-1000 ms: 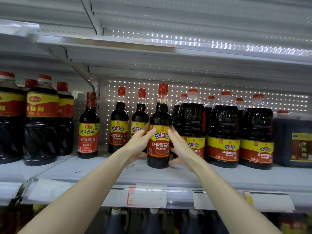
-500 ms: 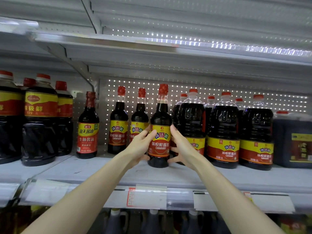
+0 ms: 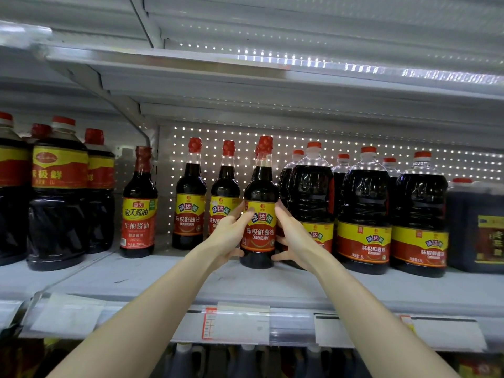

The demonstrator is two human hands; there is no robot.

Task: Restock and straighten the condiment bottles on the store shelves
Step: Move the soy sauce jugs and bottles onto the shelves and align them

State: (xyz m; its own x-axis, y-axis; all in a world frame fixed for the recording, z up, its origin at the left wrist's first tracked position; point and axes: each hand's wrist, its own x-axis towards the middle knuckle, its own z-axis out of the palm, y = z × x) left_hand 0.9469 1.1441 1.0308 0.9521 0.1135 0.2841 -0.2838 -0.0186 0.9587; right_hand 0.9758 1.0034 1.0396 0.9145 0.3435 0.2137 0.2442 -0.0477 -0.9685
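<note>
A: From the left, we pass the big jugs, a lone red-label bottle, two slim bottles, and here is our left hand cupping the side of the soy sauce bottle.

B: And our right hand presses the opposite side, so both hands grasp it. It stands upright on the shelf, just beside the large bottles.

A: Risk from here, we reckon: it is tall and narrow. Push it back too high on the body and it could tip into the slim pair or knock its larger neighbour.

B: Against a second ago, we see the bottle sitting a little further back, nearer the row, its label turned more squarely to us. Our grip looks the same.
</note>
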